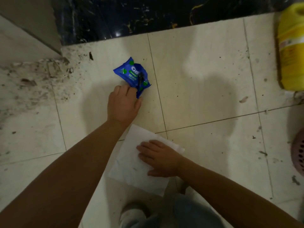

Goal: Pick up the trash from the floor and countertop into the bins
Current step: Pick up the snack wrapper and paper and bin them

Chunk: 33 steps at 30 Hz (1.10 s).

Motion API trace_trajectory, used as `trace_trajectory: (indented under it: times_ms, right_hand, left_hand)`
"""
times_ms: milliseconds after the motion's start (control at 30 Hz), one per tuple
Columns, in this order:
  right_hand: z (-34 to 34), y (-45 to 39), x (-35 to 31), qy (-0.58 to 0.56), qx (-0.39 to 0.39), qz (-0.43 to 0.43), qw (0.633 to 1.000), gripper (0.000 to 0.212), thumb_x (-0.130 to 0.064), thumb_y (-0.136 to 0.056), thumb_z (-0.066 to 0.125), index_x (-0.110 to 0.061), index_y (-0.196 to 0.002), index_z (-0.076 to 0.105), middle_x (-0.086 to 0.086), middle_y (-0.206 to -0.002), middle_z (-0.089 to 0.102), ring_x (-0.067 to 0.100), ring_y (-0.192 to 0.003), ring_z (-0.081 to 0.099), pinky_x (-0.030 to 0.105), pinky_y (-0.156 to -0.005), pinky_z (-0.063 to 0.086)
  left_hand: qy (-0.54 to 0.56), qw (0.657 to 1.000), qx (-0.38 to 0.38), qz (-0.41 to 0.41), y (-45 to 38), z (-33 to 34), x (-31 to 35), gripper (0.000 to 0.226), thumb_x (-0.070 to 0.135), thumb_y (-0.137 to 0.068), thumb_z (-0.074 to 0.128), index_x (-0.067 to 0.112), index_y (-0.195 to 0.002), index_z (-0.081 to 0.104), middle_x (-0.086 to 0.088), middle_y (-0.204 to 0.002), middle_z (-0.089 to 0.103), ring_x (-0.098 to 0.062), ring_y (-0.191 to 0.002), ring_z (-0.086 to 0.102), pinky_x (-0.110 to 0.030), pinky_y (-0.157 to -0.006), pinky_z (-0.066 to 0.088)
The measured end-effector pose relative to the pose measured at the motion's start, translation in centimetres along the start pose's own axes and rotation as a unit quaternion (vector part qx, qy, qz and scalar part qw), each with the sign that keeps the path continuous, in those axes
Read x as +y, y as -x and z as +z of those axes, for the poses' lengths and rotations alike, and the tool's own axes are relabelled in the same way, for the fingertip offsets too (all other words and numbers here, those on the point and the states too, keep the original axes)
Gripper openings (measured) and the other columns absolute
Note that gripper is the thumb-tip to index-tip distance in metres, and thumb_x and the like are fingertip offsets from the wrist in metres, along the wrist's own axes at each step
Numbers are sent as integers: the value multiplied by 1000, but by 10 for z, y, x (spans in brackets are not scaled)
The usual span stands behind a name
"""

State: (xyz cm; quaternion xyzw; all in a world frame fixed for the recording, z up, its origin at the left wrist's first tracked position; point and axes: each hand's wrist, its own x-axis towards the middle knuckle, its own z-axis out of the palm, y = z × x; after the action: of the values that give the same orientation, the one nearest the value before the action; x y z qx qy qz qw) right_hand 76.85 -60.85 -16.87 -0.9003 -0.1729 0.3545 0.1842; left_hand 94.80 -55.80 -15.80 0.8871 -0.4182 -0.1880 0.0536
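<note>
A crumpled blue snack wrapper with green spots lies on the pale floor tiles, a small dark object resting on it. My left hand reaches down to its near edge, fingers curled and pinching the wrapper. Closer to me a white sheet of paper is spread out. My right hand rests flat on top of it, fingers spread, palm down; whether it grips the sheet I cannot tell.
A yellow plastic jug stands at the right edge. A pinkish perforated basket peeks in lower right. A black marble threshold runs across the top. Dirt and crumbled debris cover the left tiles. My shoe is below.
</note>
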Motion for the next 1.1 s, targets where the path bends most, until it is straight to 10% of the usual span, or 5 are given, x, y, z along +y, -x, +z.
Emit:
trace_trajectory:
  times_ms: [133,500,667,933,1100]
  right_hand:
    - [15,-3,-2,-27,68,-9,997,49,-39,-34,92,-23,-78,78,-5,-91,79,12,-85,75,25,-78,59]
    - [-30,3,2,-1,157,78,984,34,-27,-34,91,-16,-61,73,0,-64,73,15,-58,70,25,-60,59]
    - [-81,72,-27,-6,173,198,965,32,-12,-60,35,-11,-61,67,6,-58,67,23,-51,64,28,-63,39]
    - [-125,271,-127,-203,268,437,834,40,6,-25,85,-1,-60,66,12,-46,64,27,-37,61,19,-34,46]
    - [-103,444,-181,-410,240,642,601,34,-2,-94,41,-3,-126,53,24,-121,62,37,-112,58,39,-94,46]
  left_hand:
    - [42,999,28,-8,1,7,2,36,19,-74,44,-6,-73,69,-22,-62,67,-34,-55,66,-30,-47,54]
    - [74,988,126,-50,15,-23,0,25,6,-85,53,-9,-96,69,-32,-85,68,-42,-82,65,-42,-64,53]
    - [38,995,40,-78,62,-92,32,30,13,-96,44,-6,-109,63,-29,-104,63,-38,-101,58,-43,-78,48]
    - [78,993,-63,67,145,-220,183,13,-1,-84,60,-10,-86,70,-32,-77,67,-43,-74,64,-42,-62,53]
    - [55,974,-100,196,191,-272,304,8,-8,-63,76,-6,-62,69,-22,-50,63,-33,-44,62,-31,-40,51]
